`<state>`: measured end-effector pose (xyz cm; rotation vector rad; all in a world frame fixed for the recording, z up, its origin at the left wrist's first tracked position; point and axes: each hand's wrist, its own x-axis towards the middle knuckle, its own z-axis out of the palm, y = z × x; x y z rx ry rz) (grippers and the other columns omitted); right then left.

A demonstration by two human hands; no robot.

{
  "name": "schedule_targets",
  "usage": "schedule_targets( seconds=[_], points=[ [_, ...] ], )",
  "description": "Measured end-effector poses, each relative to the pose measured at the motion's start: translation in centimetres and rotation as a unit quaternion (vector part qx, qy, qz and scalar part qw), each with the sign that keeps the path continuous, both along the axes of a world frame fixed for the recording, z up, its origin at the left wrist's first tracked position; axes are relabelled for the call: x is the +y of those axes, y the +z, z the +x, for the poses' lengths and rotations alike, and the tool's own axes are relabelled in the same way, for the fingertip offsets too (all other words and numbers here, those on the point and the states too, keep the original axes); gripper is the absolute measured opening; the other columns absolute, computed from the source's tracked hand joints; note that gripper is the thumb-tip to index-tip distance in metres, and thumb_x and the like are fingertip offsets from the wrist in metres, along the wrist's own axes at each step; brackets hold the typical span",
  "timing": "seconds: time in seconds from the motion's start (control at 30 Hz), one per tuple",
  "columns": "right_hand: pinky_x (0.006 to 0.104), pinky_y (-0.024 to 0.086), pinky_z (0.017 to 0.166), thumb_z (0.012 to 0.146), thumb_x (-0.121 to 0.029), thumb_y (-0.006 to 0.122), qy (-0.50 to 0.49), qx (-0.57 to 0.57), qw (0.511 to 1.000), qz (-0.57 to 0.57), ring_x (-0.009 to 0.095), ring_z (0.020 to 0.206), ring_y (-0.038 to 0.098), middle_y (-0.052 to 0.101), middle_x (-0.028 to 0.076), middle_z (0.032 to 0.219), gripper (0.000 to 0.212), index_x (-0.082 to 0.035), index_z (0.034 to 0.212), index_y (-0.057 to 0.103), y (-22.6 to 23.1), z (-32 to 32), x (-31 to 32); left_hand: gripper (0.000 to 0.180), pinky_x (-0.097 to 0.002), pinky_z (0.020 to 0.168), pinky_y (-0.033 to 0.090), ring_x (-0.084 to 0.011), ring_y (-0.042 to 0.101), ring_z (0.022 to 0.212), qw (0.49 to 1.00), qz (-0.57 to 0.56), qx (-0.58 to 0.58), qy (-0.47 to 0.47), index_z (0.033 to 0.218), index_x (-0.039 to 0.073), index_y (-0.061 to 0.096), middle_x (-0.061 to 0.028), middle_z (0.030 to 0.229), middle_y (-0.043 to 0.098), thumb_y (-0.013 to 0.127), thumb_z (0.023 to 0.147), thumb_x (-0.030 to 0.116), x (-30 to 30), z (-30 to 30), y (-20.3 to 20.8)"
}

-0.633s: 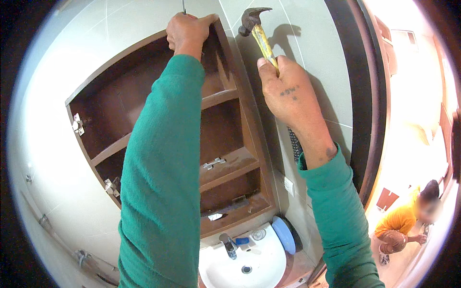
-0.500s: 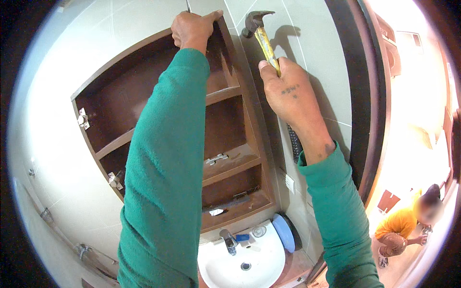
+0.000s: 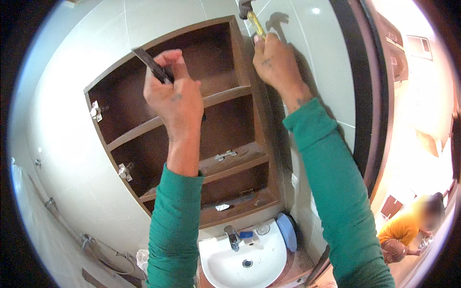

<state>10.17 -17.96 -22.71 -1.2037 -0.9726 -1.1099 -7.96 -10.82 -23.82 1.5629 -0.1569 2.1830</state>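
- From a green sleeve (image 3: 175, 225), the left hand (image 3: 175, 98) is raised in front of an open cabinet; a dark flat bar (image 3: 150, 61) is pinched between its thumb and curled fingers.
- The bar's long axis is slanted from upper left to lower right; its free end is pointed up and left, near the cabinet's upper edge in the view, and its lower end is hidden in the grip.
- By the right hand (image 3: 271, 55), held higher and to the right, the handle of a hammer (image 3: 255, 22) is clenched in a closed fist.
- The hammer's long axis is tilted up and slightly left, head uppermost; the head is partly cut off by the frame's top edge.
- Behind the left hand, the brown cabinet (image 3: 230, 96) is divided by shelves; metal hinges (image 3: 96, 111) are fixed along its left side.
- Beside the cabinet, the hammer's shadow (image 3: 278, 19) is cast on the tiled wall (image 3: 319, 43).
- Below, a white sink (image 3: 218, 269) is fitted with a metal tap (image 3: 232, 237).
- Beyond the dark door frame (image 3: 348, 72), a person in a yellow top (image 3: 402, 228) is seen crouched.
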Motion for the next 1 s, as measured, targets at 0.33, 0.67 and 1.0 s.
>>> schedule_targets(
  seconds=[0.33,0.67,1.0],
  points=[
    [0.0581,0.055,0.081,0.102,-0.029,0.054,-0.053,-0.027,0.998,-0.032,0.052,0.085,0.068,0.069,0.034,0.088,0.038,0.008,0.098,0.066,2.1,0.4,0.8,0.018,-0.0265,0.056,0.058,-0.0055,0.054,0.054,0.988,-0.071,0.071,-0.114,0.115,0.003,0.069,-0.0023,0.085,0.064,0.068,0.098,0.011,-2.4,-6.5,-3.8],
    [0.0577,0.055,0.082,0.100,-0.030,0.057,-0.064,-0.051,0.995,-0.060,0.050,0.087,0.068,0.070,0.032,0.090,0.038,0.004,0.091,0.072,2.5,-0.8,0.6,0.022,-0.0233,0.039,0.048,-0.0022,0.044,0.042,0.960,-0.225,0.102,-0.131,0.114,0.003,0.061,-0.0065,0.092,0.065,0.070,0.097,0.015,-6.6,-16.2,-17.5],
    [0.0458,0.057,0.079,0.103,-0.032,0.048,0.029,0.119,0.983,-0.133,0.040,0.089,0.073,0.071,0.031,0.098,0.045,0.008,0.111,0.068,0.0,-6.7,-5.4,0.017,-0.0213,0.041,0.034,-0.0029,0.038,0.045,0.873,-0.470,0.110,-0.067,0.107,0.009,0.061,0.0028,0.085,0.054,0.067,0.095,0.019,-5.1,-23.6,-28.4]
  ],
)
